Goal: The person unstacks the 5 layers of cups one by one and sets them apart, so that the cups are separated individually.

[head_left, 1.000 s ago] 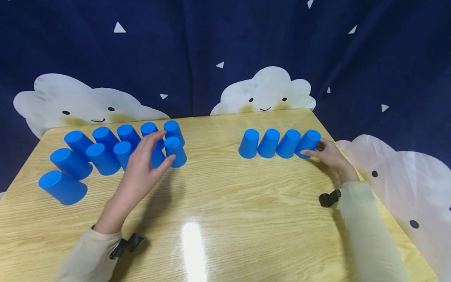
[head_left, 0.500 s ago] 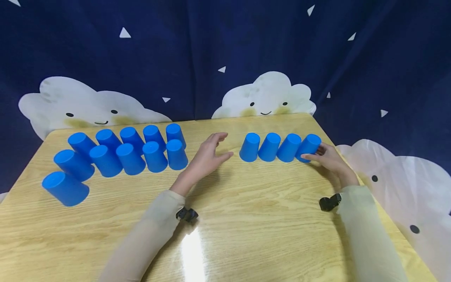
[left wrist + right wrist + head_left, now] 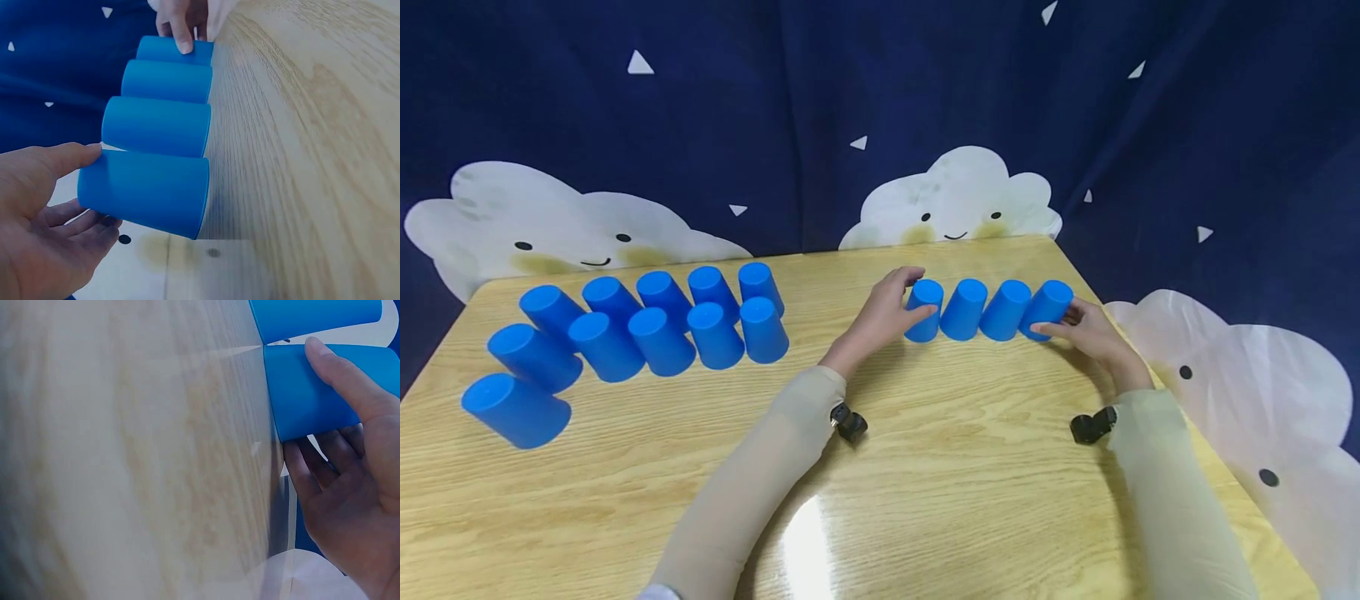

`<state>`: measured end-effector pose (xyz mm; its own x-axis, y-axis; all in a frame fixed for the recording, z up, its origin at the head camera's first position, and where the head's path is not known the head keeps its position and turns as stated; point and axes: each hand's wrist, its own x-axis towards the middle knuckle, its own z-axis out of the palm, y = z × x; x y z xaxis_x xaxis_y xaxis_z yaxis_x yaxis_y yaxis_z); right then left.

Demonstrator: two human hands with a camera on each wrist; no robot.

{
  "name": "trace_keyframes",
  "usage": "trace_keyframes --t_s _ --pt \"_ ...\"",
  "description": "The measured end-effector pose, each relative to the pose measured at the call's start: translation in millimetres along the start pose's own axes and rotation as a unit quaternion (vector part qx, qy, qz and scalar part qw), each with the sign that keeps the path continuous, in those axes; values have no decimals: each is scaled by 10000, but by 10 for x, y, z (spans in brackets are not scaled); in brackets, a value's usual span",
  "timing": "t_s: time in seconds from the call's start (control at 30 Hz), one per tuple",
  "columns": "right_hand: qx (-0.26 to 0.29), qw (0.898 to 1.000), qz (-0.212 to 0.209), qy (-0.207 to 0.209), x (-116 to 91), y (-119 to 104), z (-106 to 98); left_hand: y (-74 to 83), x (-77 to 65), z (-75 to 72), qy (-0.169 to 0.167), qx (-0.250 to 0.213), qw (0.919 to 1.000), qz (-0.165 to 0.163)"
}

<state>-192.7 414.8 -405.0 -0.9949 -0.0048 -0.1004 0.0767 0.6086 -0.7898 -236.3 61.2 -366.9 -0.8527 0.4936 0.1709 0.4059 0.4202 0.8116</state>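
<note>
Four-sided grouping aside, several blue cups stand upside down in a short row on the right half of the table. At the row's left end, my left hand (image 3: 883, 315) holds the leftmost blue cup (image 3: 147, 190) near its top, thumb on one side and fingers on the other. My right hand (image 3: 1093, 337) grips the rightmost blue cup (image 3: 312, 394), its thumb lying across the front and its fingers behind, partly hidden. Between these two stand two more cups, a left one (image 3: 964, 310) and a right one (image 3: 1006, 312), close beside each other.
On the left of the wooden table (image 3: 962, 483) several more upside-down blue cups form two rows, with one cup (image 3: 516, 410) nearest the front. A dark blue curtain (image 3: 820, 100) with white clouds hangs behind the table's back edge.
My left hand has moved right, from over the left group of cups to the leftmost cup of the right row. The right hand has stayed on its cup.
</note>
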Motion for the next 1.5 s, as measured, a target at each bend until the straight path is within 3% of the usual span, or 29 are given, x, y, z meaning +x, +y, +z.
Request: trace_keyframes --t_s 0.3,0.73,1.07,1.5 --pt "18 10000 60 -34 4 -8 -8 30 46 18 -37 -113 9999 -27" --pt "14 10000 56 -36 -34 -20 -4 110 -139 -149 113 -121 9999 50" --pt "31 10000 25 -55 -29 -8 4 198 -479 -350 31 -162 9995 255" --pt "81 9999 70 -87 -15 -49 8 220 -953 -758 126 90 9996 226"
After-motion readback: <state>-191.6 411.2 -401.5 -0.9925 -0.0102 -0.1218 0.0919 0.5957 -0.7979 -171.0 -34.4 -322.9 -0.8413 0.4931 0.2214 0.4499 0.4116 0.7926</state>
